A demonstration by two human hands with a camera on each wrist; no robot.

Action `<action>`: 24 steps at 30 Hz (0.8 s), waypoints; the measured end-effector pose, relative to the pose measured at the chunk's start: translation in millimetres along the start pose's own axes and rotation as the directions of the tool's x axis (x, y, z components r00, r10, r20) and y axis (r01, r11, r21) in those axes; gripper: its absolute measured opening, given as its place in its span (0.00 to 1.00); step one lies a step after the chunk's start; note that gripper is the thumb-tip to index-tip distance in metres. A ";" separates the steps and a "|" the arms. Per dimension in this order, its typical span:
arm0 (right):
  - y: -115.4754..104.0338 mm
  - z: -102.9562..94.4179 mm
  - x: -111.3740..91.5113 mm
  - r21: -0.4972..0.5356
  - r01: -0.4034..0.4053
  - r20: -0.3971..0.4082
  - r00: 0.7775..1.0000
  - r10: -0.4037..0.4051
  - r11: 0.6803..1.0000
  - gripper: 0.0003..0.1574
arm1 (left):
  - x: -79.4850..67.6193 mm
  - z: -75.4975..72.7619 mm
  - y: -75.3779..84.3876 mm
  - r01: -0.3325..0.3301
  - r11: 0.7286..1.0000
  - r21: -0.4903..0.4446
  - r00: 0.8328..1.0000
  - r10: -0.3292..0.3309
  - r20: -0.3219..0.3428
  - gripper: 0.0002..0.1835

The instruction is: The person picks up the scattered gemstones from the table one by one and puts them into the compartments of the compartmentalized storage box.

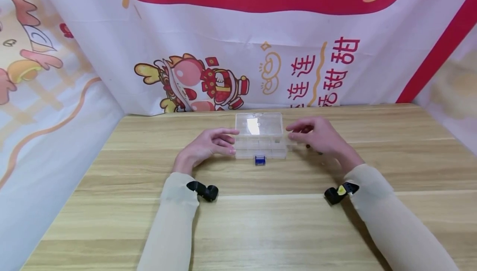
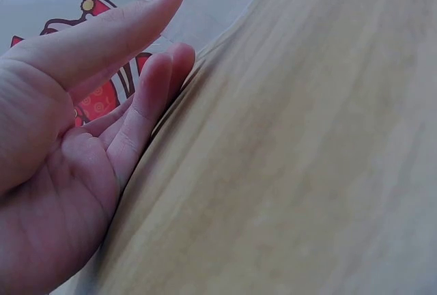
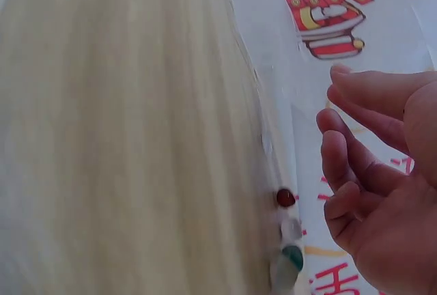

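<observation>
A clear plastic compartment box sits on the table with its transparent lid raised at the back. A small blue clasp shows at its front edge. My left hand is at the box's left side, its thumb and fingertips right at the wall and lid edge. In the left wrist view, its fingers are nearly straight. Beside the right end of the box hovers my right hand, fingers loosely bent, with nothing visible between them. Under it lie several small pieces, among them a dark red one and a green one.
The wood-grain table runs back to a hanging white cloth printed with red and cartoon figures. Another printed cloth hangs along the left side. Each sleeve carries a black wrist camera.
</observation>
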State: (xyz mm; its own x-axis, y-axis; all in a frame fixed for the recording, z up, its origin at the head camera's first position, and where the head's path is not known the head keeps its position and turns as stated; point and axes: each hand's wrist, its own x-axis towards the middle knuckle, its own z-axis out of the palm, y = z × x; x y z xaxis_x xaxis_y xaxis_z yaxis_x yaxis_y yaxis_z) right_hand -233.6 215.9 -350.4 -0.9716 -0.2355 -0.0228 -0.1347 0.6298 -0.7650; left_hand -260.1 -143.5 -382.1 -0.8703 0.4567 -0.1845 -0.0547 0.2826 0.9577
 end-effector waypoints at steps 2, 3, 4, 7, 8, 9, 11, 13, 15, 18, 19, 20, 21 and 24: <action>4.7 -4.3 -0.4 0.016 0.000 0.021 1.000 0.000 1.000 0.21 | -0.3 -0.2 -0.3 0.000 1.000 -0.002 1.000 0.000 0.000 0.35; 7.2 -6.5 -0.5 0.024 0.002 0.029 1.000 -0.003 1.000 0.21 | -0.2 -0.2 -0.5 0.000 1.000 -0.004 1.000 0.000 0.000 0.35; 9.9 -8.5 -0.5 0.026 -0.001 0.038 0.999 0.000 1.000 0.21 | -0.2 -0.2 -0.7 0.002 1.000 -0.005 1.000 -0.002 0.000 0.35; 17.9 -13.8 -0.3 0.018 -0.015 0.059 0.998 0.014 1.000 0.20 | -0.2 -0.5 -0.7 0.003 1.000 -0.004 1.000 -0.003 0.000 0.35; 20.0 -15.5 -0.4 0.014 -0.025 0.065 0.998 0.024 1.000 0.20 | -0.3 -0.5 -0.7 0.004 1.000 -0.004 1.000 -0.004 -0.001 0.35; 22.2 -17.1 -0.4 0.012 -0.030 0.072 0.997 0.029 0.999 0.19 | -0.4 -0.6 -0.5 0.004 1.000 -0.003 1.000 -0.004 -0.001 0.35; 26.6 -20.5 -1.2 0.013 -0.041 0.083 0.996 0.040 0.999 0.19 | -0.5 -0.4 0.0 0.005 1.000 0.000 1.000 -0.005 -0.001 0.35; 30.5 -24.0 -2.2 0.020 -0.047 0.096 0.994 0.044 0.999 0.20 | -0.5 -0.1 0.5 0.007 1.000 -0.001 1.000 -0.007 0.000 0.35; 34.3 -26.8 -3.2 0.023 -0.048 0.104 0.994 0.045 0.999 0.21 | -0.6 0.1 1.0 0.008 1.000 -0.003 1.000 -0.008 0.001 0.35; 40.5 -30.3 -3.8 0.027 -0.066 0.119 0.991 0.062 0.997 0.20 | -0.7 0.5 1.5 0.011 1.000 -0.004 1.000 -0.011 0.003 0.35; 42.1 -31.0 -4.0 0.030 -0.071 0.123 0.990 0.066 0.997 0.20 | -0.6 0.6 1.5 0.012 1.000 -0.004 1.000 -0.012 0.003 0.35; 43.8 -31.6 -3.9 0.034 -0.076 0.127 0.989 0.071 0.997 0.20 | -0.8 0.7 1.6 0.012 1.000 -0.004 1.000 -0.012 0.004 0.35; 45.4 -32.2 -3.6 0.035 -0.076 0.131 0.989 0.071 0.997 0.20 | -0.7 0.7 1.5 0.012 1.000 -0.003 1.000 -0.012 0.004 0.35; 48.9 -33.6 -2.2 0.026 -0.070 0.133 0.989 0.066 0.997 0.19 | -1.0 0.4 1.1 0.014 1.000 -0.001 1.000 -0.014 0.003 0.34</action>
State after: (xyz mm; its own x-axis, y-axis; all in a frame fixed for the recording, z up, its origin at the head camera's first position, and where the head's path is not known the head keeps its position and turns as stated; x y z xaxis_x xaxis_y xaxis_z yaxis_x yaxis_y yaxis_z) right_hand -244.6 272.1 -366.2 -0.9437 -0.2903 -0.1585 -0.0616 0.6251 -0.7781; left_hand -259.1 -143.3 -380.9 -0.8679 0.4552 -0.1989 -0.0678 0.2880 0.9552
